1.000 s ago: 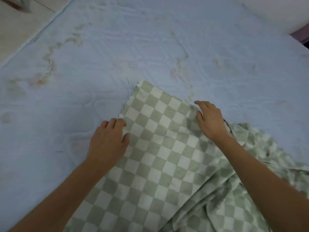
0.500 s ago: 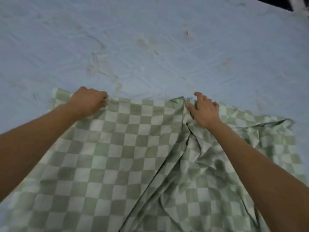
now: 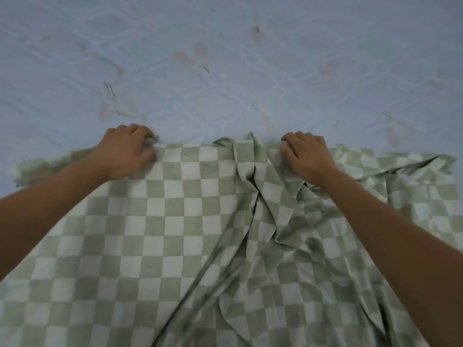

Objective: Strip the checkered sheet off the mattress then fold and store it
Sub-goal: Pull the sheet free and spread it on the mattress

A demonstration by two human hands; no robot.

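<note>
The green-and-white checkered sheet (image 3: 155, 236) lies spread over the near half of the pale blue mattress (image 3: 225, 71), its far edge running left to right across the middle of the view. My left hand (image 3: 126, 151) grips that far edge left of centre, fingers curled into the cloth. My right hand (image 3: 307, 155) grips the same edge right of centre. Between my hands the fabric bunches into a raised fold, and creases run down from it toward me. The sheet's left corner is motion-blurred.
The bare mattress beyond the sheet is quilted and carries several faint brownish stains. Its surface fills the whole upper half of the view; no bed edge or floor shows.
My hands have come closer together along the far edge, the left one sliding right. The cloth between them has bunched up more. The view has tilted further down.
</note>
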